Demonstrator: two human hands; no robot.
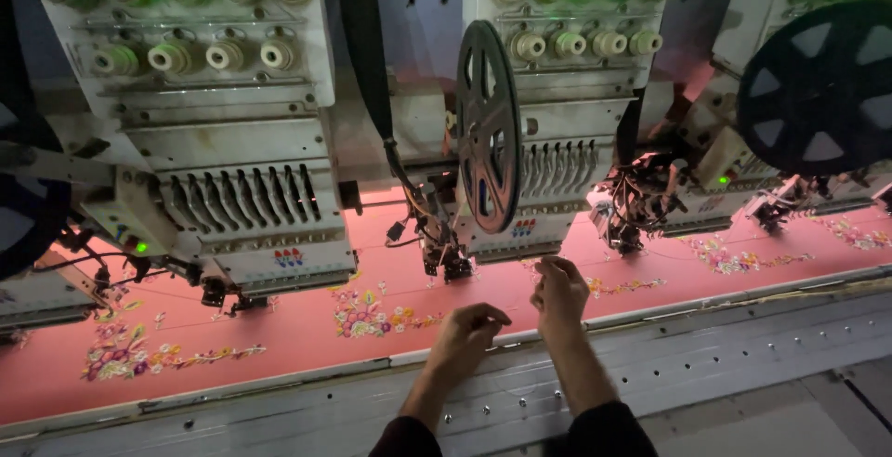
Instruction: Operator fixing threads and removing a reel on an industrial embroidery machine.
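Both my hands reach over the pink fabric (297, 327) stretched on a multi-head embroidery machine. My left hand (469, 332) hovers low near the front rail with its fingers pinched together. My right hand (560, 294) is raised a little higher, fingers curled and pinched just below the middle embroidery head (548, 141). Whether a thread runs between them is too fine to tell. A dark sequin reel (488, 127) hangs on the left side of that head. Floral embroidery (372, 313) lies on the cloth left of my hands.
Another embroidery head (223, 141) stands at the left and a third (799, 95) at the right with a large dark reel. Green lamps glow on top. A grey metal front rail (669, 346) with bolts runs below the fabric.
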